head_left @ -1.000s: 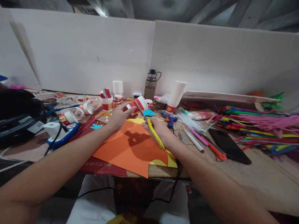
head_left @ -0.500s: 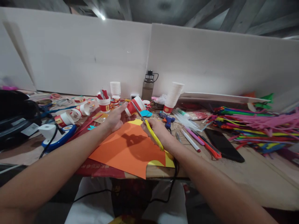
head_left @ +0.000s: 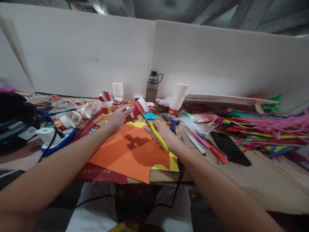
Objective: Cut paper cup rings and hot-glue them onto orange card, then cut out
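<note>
Left of centre I see a paper tub (head_left: pixel 106 109) holding red pieces (head_left: pixel 107 95); mid-frame, my left hand (head_left: pixel 118 119) grips a tilted cup (head_left: pixel 143 104), my right hand (head_left: pixel 166 134) yellow scissors (head_left: pixel 155 132) pointing towards it.

This looks like a craft workshop: scissors (head_left: pixel 158 138) sit in the right hand (head_left: pixel 164 131), above orange card (head_left: pixel 116 153) on a crowded table (head_left: pixel 258 183). Right of the hands lie a glue gun (head_left: pixel 174 122), pens (head_left: pixel 196 143), a cutter (head_left: pixel 219 154) and heaped pipe cleaners (head_left: pixel 272 124); beyond them stand stacked cups (head_left: pixel 178 96). White boards (head_left: pixel 212 61) rise behind, under bare grey beams (head_left: pixel 216 11).
</note>
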A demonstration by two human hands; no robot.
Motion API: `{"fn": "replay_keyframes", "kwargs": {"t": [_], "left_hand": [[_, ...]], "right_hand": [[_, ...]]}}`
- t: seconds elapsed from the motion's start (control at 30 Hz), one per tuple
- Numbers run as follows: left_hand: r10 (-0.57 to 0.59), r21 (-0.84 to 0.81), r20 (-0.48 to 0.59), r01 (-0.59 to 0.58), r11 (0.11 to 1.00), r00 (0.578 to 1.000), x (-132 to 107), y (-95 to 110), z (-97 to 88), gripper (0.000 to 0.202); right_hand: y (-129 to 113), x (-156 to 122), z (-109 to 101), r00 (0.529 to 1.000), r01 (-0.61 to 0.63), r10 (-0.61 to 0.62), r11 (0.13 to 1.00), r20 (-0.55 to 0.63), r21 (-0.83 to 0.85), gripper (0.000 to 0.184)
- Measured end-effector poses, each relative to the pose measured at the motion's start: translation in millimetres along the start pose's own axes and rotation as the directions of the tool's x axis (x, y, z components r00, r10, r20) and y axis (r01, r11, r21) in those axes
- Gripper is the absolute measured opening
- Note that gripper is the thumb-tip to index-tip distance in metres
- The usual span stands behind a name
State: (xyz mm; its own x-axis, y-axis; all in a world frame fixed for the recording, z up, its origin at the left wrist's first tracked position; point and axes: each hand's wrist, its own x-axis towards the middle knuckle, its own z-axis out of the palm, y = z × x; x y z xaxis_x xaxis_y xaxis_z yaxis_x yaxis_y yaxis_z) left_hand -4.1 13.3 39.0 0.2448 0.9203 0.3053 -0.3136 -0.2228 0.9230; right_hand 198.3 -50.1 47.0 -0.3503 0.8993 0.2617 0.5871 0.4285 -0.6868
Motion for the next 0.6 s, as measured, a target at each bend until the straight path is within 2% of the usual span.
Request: {"fn": "replay_keyframes", "kwargs": {"t": [0.13,0.3,0.5,0.6], "left_hand": [[-0.001,0.021,-0.004,0.001,1.000,1.000,0.1,-0.1,1.0,0.044],[-0.024,-0.050,-0.008,0.023,0.998,1.000,-1.8,-1.7,-1.1,0.038],[-0.172,-0.222,-0.085,0.150,0.964,0.981,0.4,-2.7,-2.8,0.027],[-0.133,-0.212,-0.057,0.118,0.970,0.989,2.8,-1.6,-2.7,0.021]], "right_hand": [[-0.4,0.0,1.5,1.000,-0.009,0.009,1.000,-0.030,-0.016,0.025],[-5.8,0.2,3.3,0.999,-0.020,0.018,0.999,-0.049,-0.030,0.026],[-2.3,0.2,8.1,0.998,-0.022,0.014,0.992,-0.066,-0.123,0.021],[2.1,2.3,8.3,0.999,-0.003,-0.004,0.990,-0.046,-0.142,0.019]]}}
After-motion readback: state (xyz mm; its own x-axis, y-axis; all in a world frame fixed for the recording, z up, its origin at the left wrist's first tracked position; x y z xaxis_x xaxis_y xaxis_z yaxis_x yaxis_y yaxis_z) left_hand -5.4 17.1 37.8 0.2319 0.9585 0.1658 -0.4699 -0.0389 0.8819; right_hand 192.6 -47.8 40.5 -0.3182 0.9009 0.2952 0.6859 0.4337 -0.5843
